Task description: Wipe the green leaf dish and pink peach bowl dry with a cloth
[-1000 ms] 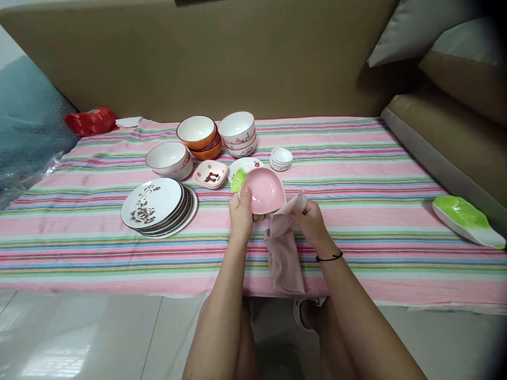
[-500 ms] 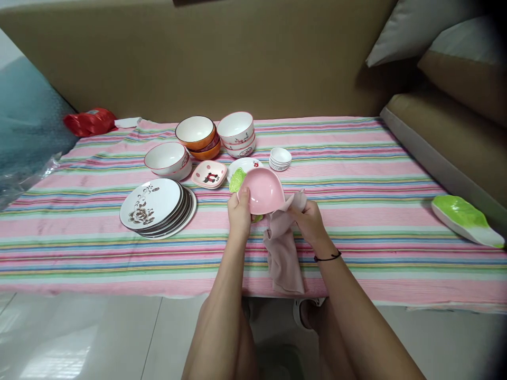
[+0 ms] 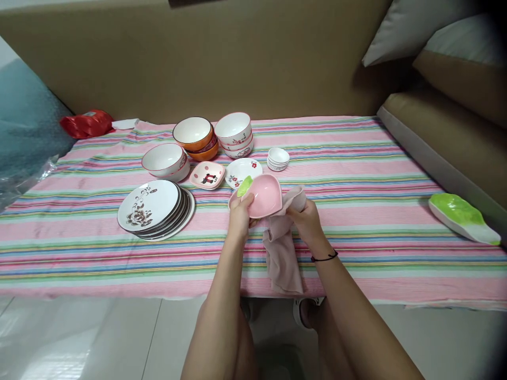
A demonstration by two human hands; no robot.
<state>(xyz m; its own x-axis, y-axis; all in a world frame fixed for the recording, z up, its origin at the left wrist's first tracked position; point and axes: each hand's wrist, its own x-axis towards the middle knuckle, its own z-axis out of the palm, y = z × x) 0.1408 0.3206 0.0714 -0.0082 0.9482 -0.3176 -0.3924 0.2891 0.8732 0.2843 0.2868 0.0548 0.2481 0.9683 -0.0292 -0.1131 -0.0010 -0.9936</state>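
A pink peach-shaped dish [image 3: 266, 196] with a green leaf part is held over the striped cloth, its hollow facing up. My left hand [image 3: 241, 214] grips its left side, thumb on top. My right hand [image 3: 306, 215], with a dark band at the wrist, is closed on a dusty-pink cloth [image 3: 283, 258]. The cloth's upper part meets the dish's right edge, and its lower part hangs down to the front. Just behind the dish lie a white flowered plate [image 3: 242, 170] and a pink square dish [image 3: 207, 174].
Stacked flowered plates [image 3: 150, 206] stand at the left. Behind them are white bowls [image 3: 164, 160], orange bowls [image 3: 193, 132] and more white bowls [image 3: 233, 128]. Small white dishes [image 3: 278, 158] sit nearby. A green leaf-shaped dish [image 3: 461, 214] lies far right, a red bag [image 3: 87, 124] back left.
The pink dish has turned and dropped slightly in my left hand, and more of the flowered plate behind it shows. My right hand still holds the cloth at its right edge.
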